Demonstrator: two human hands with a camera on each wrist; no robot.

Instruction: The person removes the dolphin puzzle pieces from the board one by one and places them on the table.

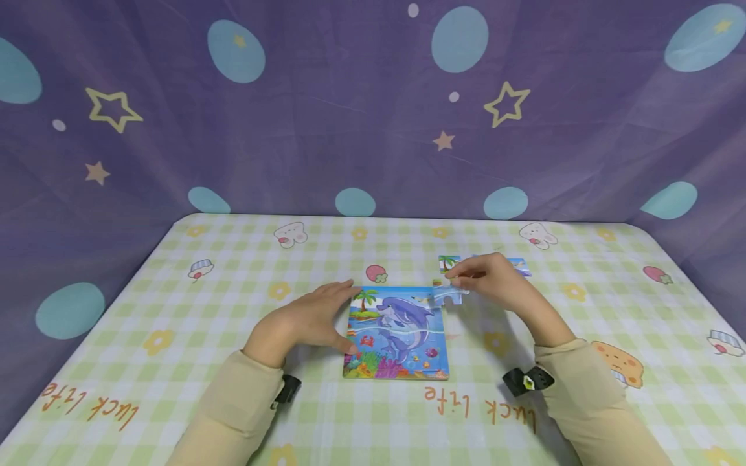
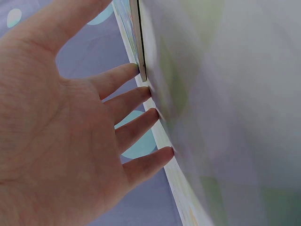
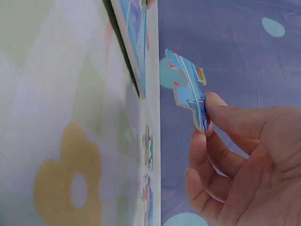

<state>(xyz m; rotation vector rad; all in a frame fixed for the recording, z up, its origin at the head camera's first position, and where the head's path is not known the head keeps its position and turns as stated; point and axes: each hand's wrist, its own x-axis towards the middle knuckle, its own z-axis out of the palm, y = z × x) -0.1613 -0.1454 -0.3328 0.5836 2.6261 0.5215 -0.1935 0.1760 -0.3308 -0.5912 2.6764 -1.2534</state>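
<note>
Pinching: right hand (image 1: 495, 278) holds a puzzle piece (image 1: 447, 296) between thumb and fingertips, just off the puzzle's upper right corner.
Right grip: narrow, thumb (image 3: 235, 115) clamped on one end of the piece (image 3: 188, 89); the other fingers curl beneath it; the rest of the piece juts free.
Piece: blue, with a knob edge and a bit of colour near one tab; in the right wrist view it is off the tablecloth (image 3: 56, 117), near the puzzle's edge but apart from it.
Left hand: (image 1: 303, 320) lies flat on the cloth beside the puzzle's left edge, holding nothing.
Left grip: wide; fingers (image 2: 127, 77) straight and spread, tips down on the cloth, the foremost tip at the puzzle's corner (image 2: 139, 42).
Puzzle: (image 1: 396, 333) a square board with a dolphin picture, palm tree at the top left, coral along the bottom; it lies flat mid-table between the two hands.
Loose pieces: a palm-tree piece (image 1: 447, 262) and another blue piece (image 1: 520, 265) lie on the cloth behind the right hand.
Table: green check cloth (image 1: 233, 259) with flowers, strawberries and orange lettering.
Backdrop: purple curtain (image 1: 326, 110) with stars and pale blue ovals.
Sleeves: beige, with a black strap at each wrist.
</note>
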